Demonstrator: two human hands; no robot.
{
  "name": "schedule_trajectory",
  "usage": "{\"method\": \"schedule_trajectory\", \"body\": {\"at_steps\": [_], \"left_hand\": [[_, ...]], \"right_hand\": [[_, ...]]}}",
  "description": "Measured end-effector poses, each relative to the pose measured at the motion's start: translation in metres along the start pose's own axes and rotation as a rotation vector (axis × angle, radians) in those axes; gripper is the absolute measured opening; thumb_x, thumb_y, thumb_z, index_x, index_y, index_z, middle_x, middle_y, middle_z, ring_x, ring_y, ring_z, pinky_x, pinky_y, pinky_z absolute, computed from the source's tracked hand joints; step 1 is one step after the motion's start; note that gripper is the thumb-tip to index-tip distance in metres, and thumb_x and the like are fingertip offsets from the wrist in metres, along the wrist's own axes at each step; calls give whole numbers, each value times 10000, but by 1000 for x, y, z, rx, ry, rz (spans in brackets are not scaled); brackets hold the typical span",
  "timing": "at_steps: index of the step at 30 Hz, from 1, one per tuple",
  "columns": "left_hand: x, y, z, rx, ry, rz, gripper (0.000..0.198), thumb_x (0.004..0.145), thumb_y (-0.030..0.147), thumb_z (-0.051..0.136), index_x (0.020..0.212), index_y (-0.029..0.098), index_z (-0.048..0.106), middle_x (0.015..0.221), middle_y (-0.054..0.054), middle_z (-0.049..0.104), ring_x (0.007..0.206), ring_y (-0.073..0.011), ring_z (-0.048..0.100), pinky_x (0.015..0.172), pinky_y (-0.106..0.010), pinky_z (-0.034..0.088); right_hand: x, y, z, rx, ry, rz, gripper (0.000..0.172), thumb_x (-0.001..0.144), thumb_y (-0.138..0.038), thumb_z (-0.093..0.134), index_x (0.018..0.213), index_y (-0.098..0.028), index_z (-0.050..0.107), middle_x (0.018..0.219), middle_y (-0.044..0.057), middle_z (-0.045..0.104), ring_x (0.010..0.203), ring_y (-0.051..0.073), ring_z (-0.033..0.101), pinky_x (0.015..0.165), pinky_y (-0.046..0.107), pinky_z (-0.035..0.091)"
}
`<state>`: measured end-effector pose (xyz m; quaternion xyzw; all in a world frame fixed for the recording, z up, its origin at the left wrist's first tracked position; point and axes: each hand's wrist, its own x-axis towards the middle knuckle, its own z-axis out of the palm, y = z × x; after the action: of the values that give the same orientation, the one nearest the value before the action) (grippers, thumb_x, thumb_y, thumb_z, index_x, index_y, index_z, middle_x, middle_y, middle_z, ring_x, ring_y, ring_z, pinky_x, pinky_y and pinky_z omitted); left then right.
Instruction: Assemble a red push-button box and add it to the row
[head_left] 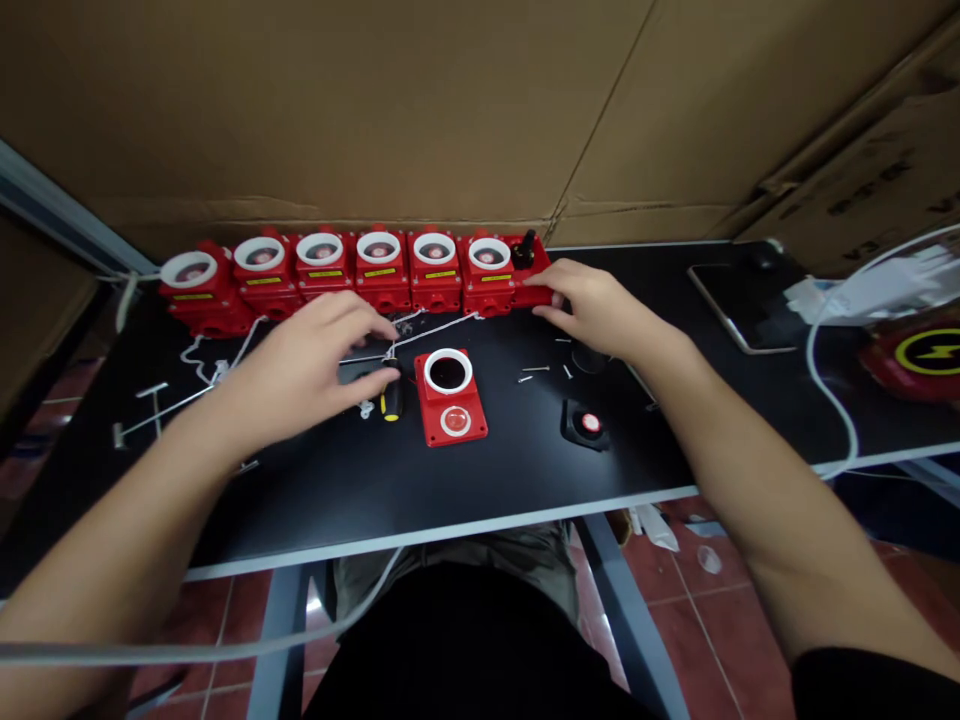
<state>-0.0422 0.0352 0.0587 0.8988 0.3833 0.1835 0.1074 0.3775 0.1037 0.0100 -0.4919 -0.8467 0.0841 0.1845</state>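
My left hand (322, 350) hovers over the black table with thumb and fingers apart. Its thumb crosses just over a black and yellow screwdriver (391, 402), whose shaft is partly hidden. My right hand (585, 305) has its fingers over the right wall of an open red box (534, 292) and its thumb at the front. A black part (525, 250) stands up inside that box. Between my hands lies a red cover (442, 415) with a white ring around a dark window and a round clear disc below.
Several assembled red boxes (379, 285) with white rings line the back, by a cardboard wall (360, 110). Loose screws (536, 369) and a black part with a red-and-white button (589, 425) lie right. Metal T-handle tools (156, 408) lie left, a phone (739, 310) far right.
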Motion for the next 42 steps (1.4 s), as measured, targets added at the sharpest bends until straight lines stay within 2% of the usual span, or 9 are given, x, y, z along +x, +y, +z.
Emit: {"method": "schedule_trajectory", "body": {"at_steps": [6,10,15,18,22,28,36,40,42], "left_hand": [[-1,22,43,-72,-131,176,543,1100,390,908,1621,341,764,1752,-170,636,1615,-449,593,1350,-696,588],[-4,22,50,-46,-113,207,561,1070,360,948,1594,300,758,1794,-216,589,1655,-497,566,1332,-757,606],[-4,20,57,-3,-77,196,605,1051,392,964,1557,204,692,1840,-304,543,1684,-540,554,1336,-798,595],[-5,20,55,41,-70,153,665,1009,379,983,1551,165,662,1777,-322,599,1643,-546,594,1323,-781,611],[-10,17,46,135,-78,133,815,955,421,1018,1584,90,618,1643,-335,669,1555,-556,638,1282,-766,638],[-15,12,42,201,-78,122,776,940,450,1012,1517,63,666,1565,-323,678,1429,-541,674,1168,-739,696],[-14,17,43,196,33,263,1095,894,679,1093,1618,38,578,1613,-379,646,1531,-589,613,1243,-802,643],[-9,29,51,100,43,285,856,1075,567,958,1655,71,570,1573,-320,700,1535,-522,633,1248,-748,662],[-8,33,55,63,31,298,727,1134,500,894,1645,79,596,1543,-292,724,1540,-495,634,1264,-719,663]], "right_hand": [[4,0,-10,-33,66,86,401,1187,-403,558,1341,-335,922,1371,165,871,1352,455,781,1242,665,573],[-12,-14,-51,-91,143,171,379,1188,-457,596,1313,-347,935,1281,149,890,1235,442,806,1173,641,592],[-44,-68,-93,-131,207,133,325,1186,-459,641,1264,-337,932,1165,129,897,1026,392,823,997,586,647],[-68,-103,-78,-76,218,-38,297,1217,-406,638,1246,-328,924,1141,127,904,979,355,848,884,520,665],[-99,-134,-26,-51,153,-372,319,1237,-185,576,1249,-220,892,1049,126,892,845,250,837,702,376,633],[-115,-145,30,-136,106,-520,295,1224,-70,535,1278,-128,820,963,77,812,723,209,749,622,347,574],[-123,-153,27,-109,304,-478,262,1229,-61,554,1405,-98,745,1230,142,920,955,240,882,799,362,703],[-148,-131,2,-96,393,-199,129,1198,-126,682,1258,-196,771,1100,90,885,925,237,868,791,356,690],[-160,-115,-3,-118,323,-36,137,1180,-217,756,1309,-186,787,1162,112,859,822,230,827,713,371,677]]}}
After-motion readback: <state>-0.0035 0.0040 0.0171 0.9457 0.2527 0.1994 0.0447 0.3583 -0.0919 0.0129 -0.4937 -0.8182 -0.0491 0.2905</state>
